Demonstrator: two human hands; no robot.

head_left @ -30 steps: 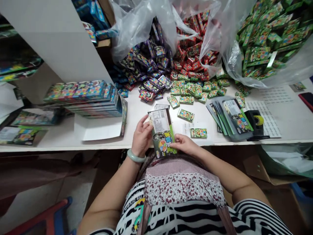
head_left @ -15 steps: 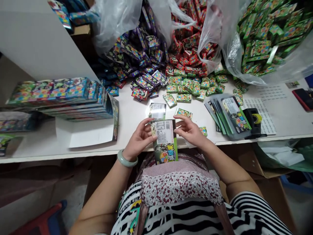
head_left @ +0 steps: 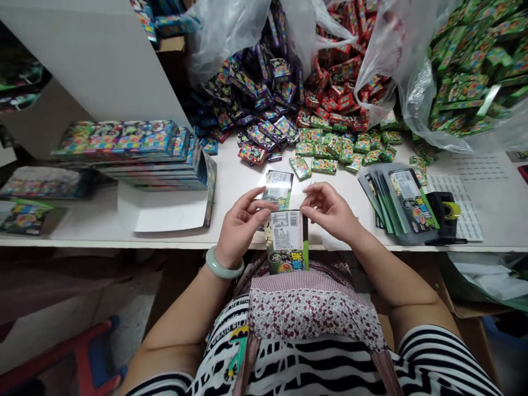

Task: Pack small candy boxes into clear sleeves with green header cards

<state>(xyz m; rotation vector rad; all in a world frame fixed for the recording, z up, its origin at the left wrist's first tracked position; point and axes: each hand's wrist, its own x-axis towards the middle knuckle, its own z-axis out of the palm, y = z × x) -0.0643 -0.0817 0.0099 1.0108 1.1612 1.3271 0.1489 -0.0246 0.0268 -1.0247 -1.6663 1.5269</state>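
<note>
A flat printed plastic bag (head_left: pixel 286 242), black and green with a white label, stands in front of me at the table's edge, its lower end against my apron. My left hand (head_left: pixel 247 220) grips its upper left corner between thumb and fingers. At the upper right corner, my right hand (head_left: pixel 332 212) pinches the edge with thumb and forefinger. Just beyond lies a second bag of the same print (head_left: pixel 278 187), partly covered by my left fingers. Several small green candy boxes (head_left: pixel 324 165) lie behind it.
Purple boxes (head_left: pixel 256 93), red boxes (head_left: pixel 342 99) and green boxes (head_left: pixel 466 88) spill from clear plastic bags at the back. On the left, multicoloured packs (head_left: pixel 119 137) are stacked in a white carton (head_left: pixel 169 212). More printed bags (head_left: pixel 408 203) lie beside a black tape dispenser (head_left: pixel 443 217) on the right.
My view has swung slightly left. Both hands have moved up to the bag's top edge, and the bag sits lower between them.
</note>
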